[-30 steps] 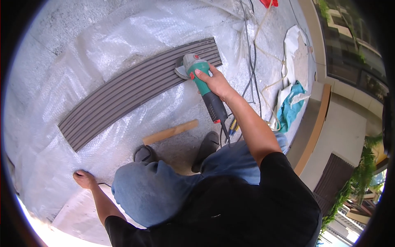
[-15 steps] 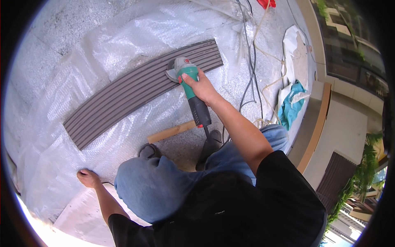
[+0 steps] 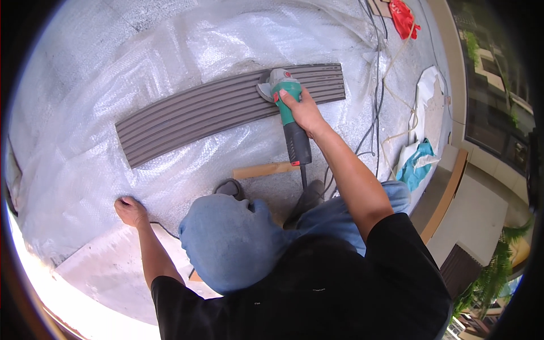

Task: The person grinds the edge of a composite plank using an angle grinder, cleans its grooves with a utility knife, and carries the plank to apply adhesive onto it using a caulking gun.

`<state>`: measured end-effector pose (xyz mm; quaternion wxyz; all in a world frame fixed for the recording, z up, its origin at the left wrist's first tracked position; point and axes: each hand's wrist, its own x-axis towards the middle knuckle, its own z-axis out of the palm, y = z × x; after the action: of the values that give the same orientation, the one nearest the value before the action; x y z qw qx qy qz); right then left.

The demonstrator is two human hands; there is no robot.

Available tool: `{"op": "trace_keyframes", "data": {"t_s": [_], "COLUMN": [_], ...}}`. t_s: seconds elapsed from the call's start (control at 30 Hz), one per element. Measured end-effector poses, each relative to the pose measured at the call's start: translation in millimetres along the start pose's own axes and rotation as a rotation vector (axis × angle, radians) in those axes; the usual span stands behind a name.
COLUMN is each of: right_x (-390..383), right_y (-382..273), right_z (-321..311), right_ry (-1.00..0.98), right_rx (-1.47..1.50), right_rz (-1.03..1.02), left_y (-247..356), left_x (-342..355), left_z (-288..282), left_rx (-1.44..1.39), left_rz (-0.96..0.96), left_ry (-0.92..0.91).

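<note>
My right hand (image 3: 304, 113) is wrapped round the green body of an angle grinder (image 3: 297, 141), which has a black rear handle and a grey head. Its disc and guard (image 3: 264, 88) are over a long, dark brown grooved board (image 3: 192, 118), right of the board's middle. Whether the disc touches the board, or spins, I cannot tell. My left hand (image 3: 131, 212) is closed low over the bubble wrap (image 3: 73, 164), near the board's left end but apart from it. Its curled fingers hide whatever may be in them.
A pale wooden strip (image 3: 263, 170) lies between the board and my shoes (image 3: 231, 188). Dark cables (image 3: 376, 107) and a light cord (image 3: 391, 73) run along the right. Beyond are a teal cloth (image 3: 415, 165) and a red bag (image 3: 403, 20). A wall ledge (image 3: 445, 198) borders the right.
The view has turned, so the whole scene sits farther right and the board looks more level. My right hand keeps hold of the grinder over the board; my left hand stays closed.
</note>
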<state>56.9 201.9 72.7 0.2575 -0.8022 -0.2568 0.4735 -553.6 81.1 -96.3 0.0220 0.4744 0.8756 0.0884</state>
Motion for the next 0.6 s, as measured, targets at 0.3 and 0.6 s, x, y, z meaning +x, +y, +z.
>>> {"op": "trace_keyframes", "data": {"t_s": [0.3,0.6], "right_x": [-63.3,-37.3], "right_y": [-47.5,-78.9], "right_z": [113.0,76.4], "right_ry": [-0.247,-0.353], "right_rx": [-0.537,-0.848], "right_rz": [-0.093,-0.295], "left_y": [-5.7,-3.6], "left_x": [1.7,1.4], "left_z": [-2.9,-4.2], "left_rx": [0.021,-0.012], "left_rz": [-0.003,-0.013], "left_ry": [-0.013,-0.026]}}
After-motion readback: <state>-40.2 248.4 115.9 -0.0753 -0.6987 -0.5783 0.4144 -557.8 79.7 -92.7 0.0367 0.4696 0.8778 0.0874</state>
